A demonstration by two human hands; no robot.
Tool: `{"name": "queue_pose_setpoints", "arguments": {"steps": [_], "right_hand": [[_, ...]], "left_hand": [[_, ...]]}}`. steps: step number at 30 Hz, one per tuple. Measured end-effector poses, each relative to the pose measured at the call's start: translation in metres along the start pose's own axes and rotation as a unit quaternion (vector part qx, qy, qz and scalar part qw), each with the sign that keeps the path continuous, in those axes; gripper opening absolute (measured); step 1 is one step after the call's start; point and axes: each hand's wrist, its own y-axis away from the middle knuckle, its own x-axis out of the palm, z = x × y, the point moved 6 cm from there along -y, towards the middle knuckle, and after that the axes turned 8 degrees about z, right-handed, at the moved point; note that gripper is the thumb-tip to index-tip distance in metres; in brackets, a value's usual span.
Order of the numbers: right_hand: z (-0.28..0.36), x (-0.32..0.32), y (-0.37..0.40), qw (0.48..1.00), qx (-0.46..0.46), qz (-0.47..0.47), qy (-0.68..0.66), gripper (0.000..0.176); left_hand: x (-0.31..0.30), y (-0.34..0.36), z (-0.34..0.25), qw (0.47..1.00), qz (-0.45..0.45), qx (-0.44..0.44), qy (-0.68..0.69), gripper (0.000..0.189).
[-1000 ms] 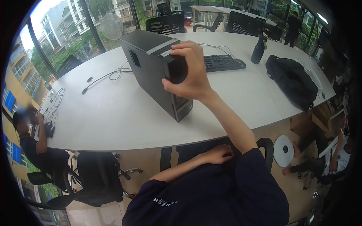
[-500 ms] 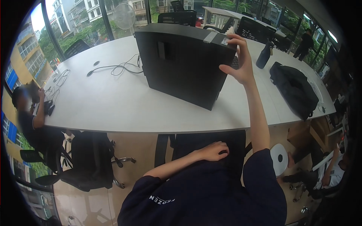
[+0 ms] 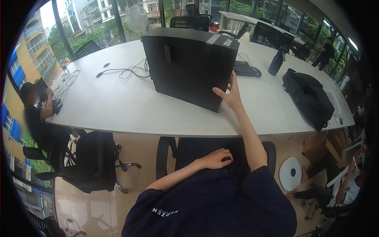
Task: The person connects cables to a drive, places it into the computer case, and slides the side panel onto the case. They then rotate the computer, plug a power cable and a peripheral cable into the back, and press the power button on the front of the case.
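A black desktop computer case (image 3: 189,73) stands upright on the white table (image 3: 118,106) in front of me. Light stickers are on its top near the right end, and a dark recess shows on its broad side. My right hand (image 3: 231,94) grips the lower part of its right vertical edge, thumb on the broad side and fingers around the edge, partly hidden. My left hand (image 3: 216,158) rests on my lap, fingers loosely curled, with nothing visible in it. Black cables (image 3: 126,71) lie by the case's left end.
Behind the case's right side lies a black keyboard (image 3: 246,69). Farther right are a dark bottle (image 3: 277,61) and a black bag (image 3: 308,96). One person (image 3: 37,108) sits at the table's left end, another (image 3: 347,185) at lower right. An office chair (image 3: 94,162) stands at left.
My right hand has slid from the case's top right corner down to the lower part of its right edge. The keyboard has come into fuller view. My left hand stays on my lap.
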Motion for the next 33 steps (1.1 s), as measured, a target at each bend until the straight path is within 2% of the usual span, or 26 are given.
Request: {"name": "queue_pose_setpoints", "arguments": {"steps": [7, 9, 13, 16, 17, 19, 20, 23, 33], "right_hand": [[0.008, -0.014, 0.022, 0.998, -0.001, -0.036, 0.053, 0.113], [0.021, -0.024, 0.029, 0.999, 0.012, -0.021, 0.042, 0.111], [0.016, -0.064, 0.035, 0.998, -0.023, 0.027, 0.055, 0.109], [-0.011, -0.099, 0.026, 0.995, 0.011, 0.094, -0.017, 0.103], [-0.018, -0.105, 0.023, 0.996, 0.009, 0.091, -0.014, 0.103], [-0.03, -0.117, 0.023, 0.991, 0.047, 0.085, -0.091, 0.094], [-0.029, -0.119, 0.025, 0.991, 0.026, 0.101, -0.082, 0.085], [-0.035, -0.111, 0.035, 0.994, 0.034, 0.053, -0.092, 0.083], [-0.034, -0.102, 0.037, 0.997, 0.039, 0.028, -0.063, 0.088]], "left_hand": [[-0.008, 0.005, 0.004, 0.999, -0.036, -0.015, 0.006, 0.022], [-0.01, 0.006, 0.008, 0.998, -0.045, -0.026, 0.018, 0.022], [-0.009, 0.008, 0.003, 0.997, -0.074, -0.022, 0.019, 0.021], [-0.007, 0.01, 0.003, 0.995, -0.088, -0.032, 0.021, 0.021], [-0.007, 0.009, 0.003, 0.995, -0.096, -0.032, 0.02, 0.02], [-0.005, 0.009, 0.0, 0.994, -0.099, -0.035, 0.017, 0.02], [-0.005, 0.009, -0.001, 0.994, -0.104, -0.041, 0.015, 0.02], [-0.002, 0.005, -0.003, 0.994, -0.101, -0.039, 0.011, 0.02], [-0.003, 0.008, 0.001, 0.991, -0.113, -0.057, 0.041, 0.021]]}}
